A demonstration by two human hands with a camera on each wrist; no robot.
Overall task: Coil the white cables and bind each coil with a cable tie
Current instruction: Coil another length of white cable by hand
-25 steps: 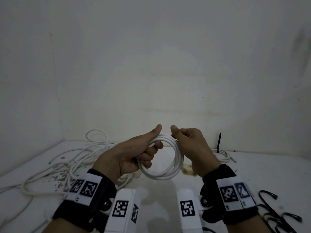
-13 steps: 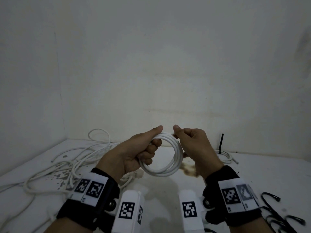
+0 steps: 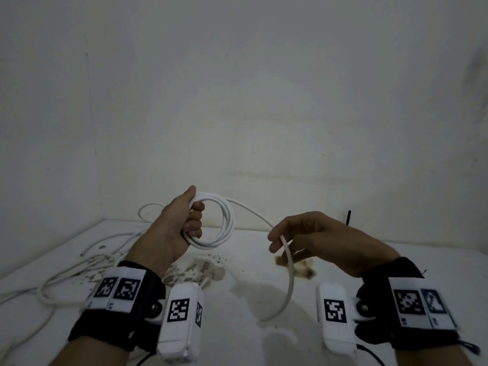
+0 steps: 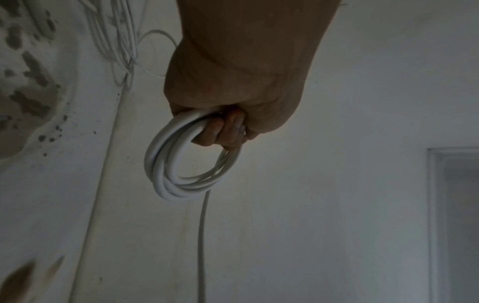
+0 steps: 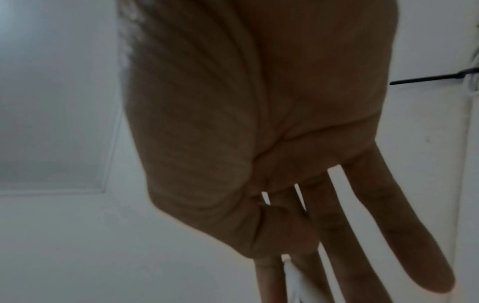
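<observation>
My left hand grips a small coil of white cable with several loops, held upright above the white table. The left wrist view shows my curled fingers passing through the coil. A loose strand runs from the coil's top to my right hand, which pinches it between thumb and forefinger. Below that hand the strand hangs down in a curve to the table. In the right wrist view the other fingers are stretched out, and the cable shows at the bottom.
A tangle of loose white cables lies on the table's left side, also seen in the left wrist view. A black cable tie sticks up behind my right hand, near the back wall. Brown stains mark the table's middle.
My right hand has let go of the coil's top and moved right and down, drawing a strand out with it. The left hand, still gripping the coil, shifted left.
</observation>
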